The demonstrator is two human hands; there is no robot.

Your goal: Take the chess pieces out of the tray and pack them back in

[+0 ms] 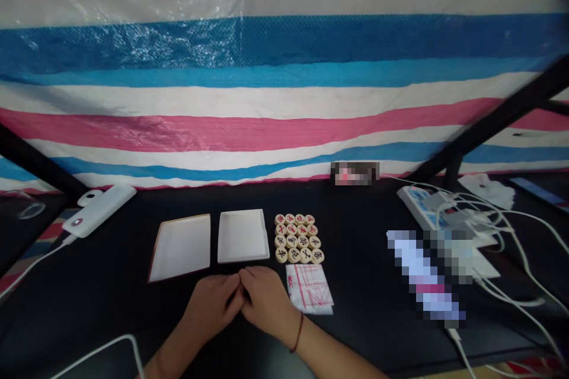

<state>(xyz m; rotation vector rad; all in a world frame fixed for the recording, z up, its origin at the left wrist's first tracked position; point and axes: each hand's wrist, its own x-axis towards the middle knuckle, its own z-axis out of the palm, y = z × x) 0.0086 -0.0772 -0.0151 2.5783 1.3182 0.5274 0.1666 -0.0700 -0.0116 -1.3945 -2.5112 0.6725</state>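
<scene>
My left hand and my right hand rest together at the front of the black table, fingers curled in and knuckles touching. Both look closed, and no object shows in them. Just beyond them lie a white open box tray and, to its left, a box lid with its white inside facing up. Right of the tray, round Chinese chess pieces stand in neat rows, red characters at the back and black in front. A folded paper chessboard with red lines lies beside my right wrist.
A white device with a cable lies at the left. At the right are a power strip, tangled white cables and a blurred-out phone-like object. A striped plastic sheet hangs behind the black table, with dark slanting frame bars.
</scene>
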